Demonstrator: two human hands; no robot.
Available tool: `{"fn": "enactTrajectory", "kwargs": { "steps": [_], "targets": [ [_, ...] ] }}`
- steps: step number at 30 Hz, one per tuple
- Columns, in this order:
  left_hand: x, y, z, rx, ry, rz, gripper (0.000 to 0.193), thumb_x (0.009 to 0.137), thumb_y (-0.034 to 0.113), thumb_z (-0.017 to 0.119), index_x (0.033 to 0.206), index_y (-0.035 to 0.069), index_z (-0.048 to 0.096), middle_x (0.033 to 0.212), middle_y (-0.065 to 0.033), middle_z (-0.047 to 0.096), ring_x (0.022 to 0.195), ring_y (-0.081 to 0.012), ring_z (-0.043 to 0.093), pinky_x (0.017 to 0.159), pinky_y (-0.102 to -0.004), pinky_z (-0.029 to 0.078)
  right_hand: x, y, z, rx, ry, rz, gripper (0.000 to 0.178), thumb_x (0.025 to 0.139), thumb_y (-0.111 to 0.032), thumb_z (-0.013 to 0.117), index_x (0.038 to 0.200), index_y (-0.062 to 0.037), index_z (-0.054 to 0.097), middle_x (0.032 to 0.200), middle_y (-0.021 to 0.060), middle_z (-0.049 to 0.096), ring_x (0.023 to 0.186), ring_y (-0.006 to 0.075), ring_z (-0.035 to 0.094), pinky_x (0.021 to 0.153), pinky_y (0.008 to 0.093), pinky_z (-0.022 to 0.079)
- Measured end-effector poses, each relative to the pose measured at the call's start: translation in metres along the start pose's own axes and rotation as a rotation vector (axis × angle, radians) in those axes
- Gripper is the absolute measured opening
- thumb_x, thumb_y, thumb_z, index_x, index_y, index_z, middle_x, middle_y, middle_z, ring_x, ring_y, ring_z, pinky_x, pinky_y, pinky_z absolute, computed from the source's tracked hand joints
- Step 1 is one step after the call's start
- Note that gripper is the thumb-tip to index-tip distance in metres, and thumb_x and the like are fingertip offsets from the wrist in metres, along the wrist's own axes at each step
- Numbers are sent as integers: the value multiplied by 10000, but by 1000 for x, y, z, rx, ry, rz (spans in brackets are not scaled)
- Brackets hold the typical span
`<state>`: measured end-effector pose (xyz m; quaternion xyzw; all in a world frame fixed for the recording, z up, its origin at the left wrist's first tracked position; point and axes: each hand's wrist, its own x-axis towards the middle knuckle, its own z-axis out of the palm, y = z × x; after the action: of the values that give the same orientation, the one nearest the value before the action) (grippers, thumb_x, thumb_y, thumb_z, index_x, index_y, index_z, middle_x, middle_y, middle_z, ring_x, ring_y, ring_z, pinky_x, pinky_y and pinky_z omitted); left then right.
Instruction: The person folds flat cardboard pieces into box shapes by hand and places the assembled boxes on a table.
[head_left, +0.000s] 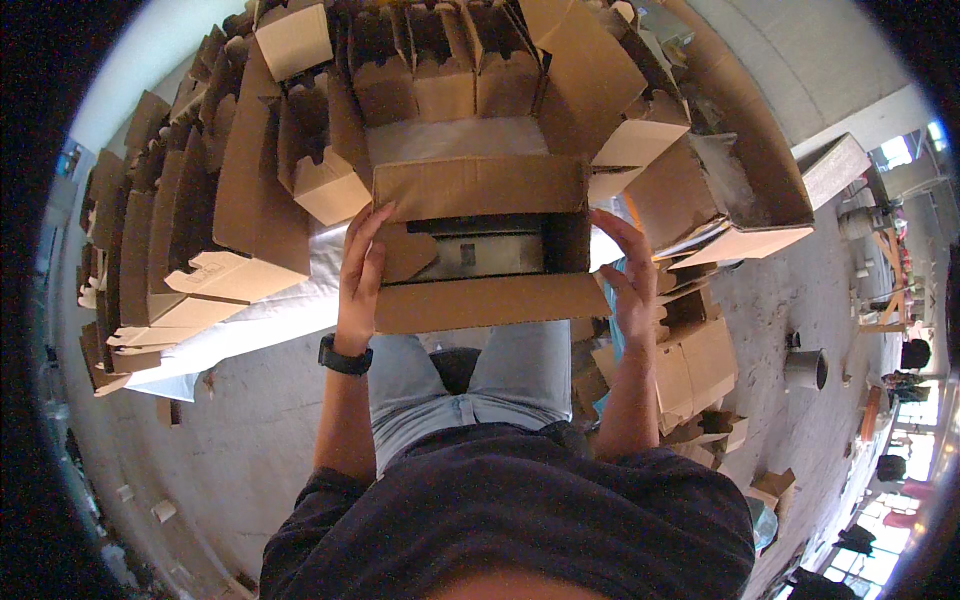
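An open cardboard box (480, 302) is in front of me, its long flaps spread toward and away from me. My left hand (362, 262) presses on its left end, fingers along the edge. On the opposite end my right hand (630, 268) is bent around the corner, with fingertips and thumb at the flap edges. Between them the two hands hold the box. A small side flap (405, 252) folds inward at the left. Inside lies a greyish surface (495, 257) with a small dark rectangle; what it is I cannot make out.
Several cardboard boxes (255, 190) stand in rows at the left, with more (440, 85) at the back. A large carton (745, 205) holding clear plastic is at the right. Loose cardboard (695, 370) lies by my right forearm. A grey bucket (805, 369) sits on the floor.
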<state>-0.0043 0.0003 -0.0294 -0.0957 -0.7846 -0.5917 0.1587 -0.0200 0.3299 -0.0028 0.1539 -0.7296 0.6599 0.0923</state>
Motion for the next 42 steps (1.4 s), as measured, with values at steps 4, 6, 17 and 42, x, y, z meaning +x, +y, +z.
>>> {"fn": "enactTrajectory", "kwargs": {
  "steps": [4,6,17,42],
  "targets": [
    [0,-2,0,42,6,18,394,972,214,383,1323,89,510,1389,-89,448,1357,-247,316,1111,-358,225,2,-8,-9,-225,-151,-32,616,680,31,532,1294,-15,504,1360,137,500,1338,253,386,1134,401,227],
    [1,-1,0,41,-2,24,393,973,214,382,1321,87,512,1388,-92,449,1357,-248,315,1112,-359,223,3,-10,-10,-308,-202,-64,633,694,9,611,1314,-22,492,1377,129,488,1349,252,371,1134,397,233],
    [3,-2,2,62,-1,35,389,977,210,380,1318,79,513,1370,-92,471,1347,-254,330,1113,-364,222,4,-18,-6,-444,-230,-34,770,655,-115,806,1346,-44,474,1394,105,475,1350,235,370,1118,374,268],
    [-1,-17,-16,-295,-142,-140,852,876,741,135,1399,139,433,1515,-83,227,1395,-298,236,1086,-496,236,-4,12,9,-33,-76,-10,813,814,-616,586,1318,9,460,1364,181,475,1328,272,379,1127,422,213]
  ]
}}
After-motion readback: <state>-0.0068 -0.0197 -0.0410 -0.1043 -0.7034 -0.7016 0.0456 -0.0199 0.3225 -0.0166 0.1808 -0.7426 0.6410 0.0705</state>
